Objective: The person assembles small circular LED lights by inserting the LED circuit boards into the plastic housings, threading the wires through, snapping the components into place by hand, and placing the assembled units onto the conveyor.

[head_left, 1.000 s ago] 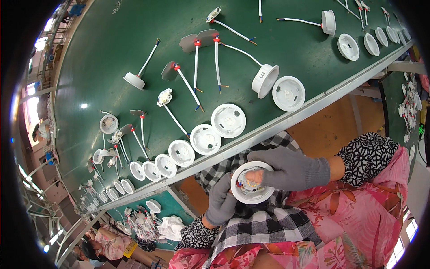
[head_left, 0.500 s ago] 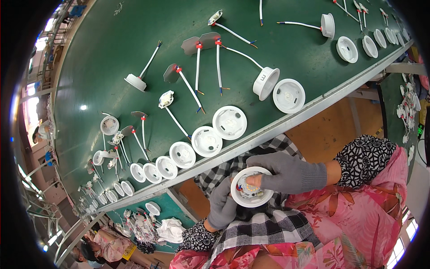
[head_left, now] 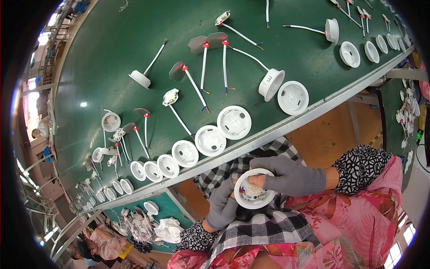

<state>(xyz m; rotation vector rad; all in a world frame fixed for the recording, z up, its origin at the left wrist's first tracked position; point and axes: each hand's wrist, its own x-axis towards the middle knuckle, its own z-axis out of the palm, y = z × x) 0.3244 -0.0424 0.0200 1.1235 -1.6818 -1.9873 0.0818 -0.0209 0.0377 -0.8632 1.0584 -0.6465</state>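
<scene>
Housing (head_left: 254,206), white and round, is gripped between my two grey-gloved hands, above the checked cloth (head_left: 260,228) on my lap and outside the edge of the green table (head_left: 112,54). My left hand (head_left: 221,204) closes on its left side. My right hand (head_left: 290,175) holds the upper right rim, bare thumb tip (head_left: 256,180) over the circuit board (head_left: 253,193) inside; pressure cannot be determined. Red and blue wires (head_left: 242,190) show at the board's left. White cups (head_left: 185,154) line the table edge.
</scene>
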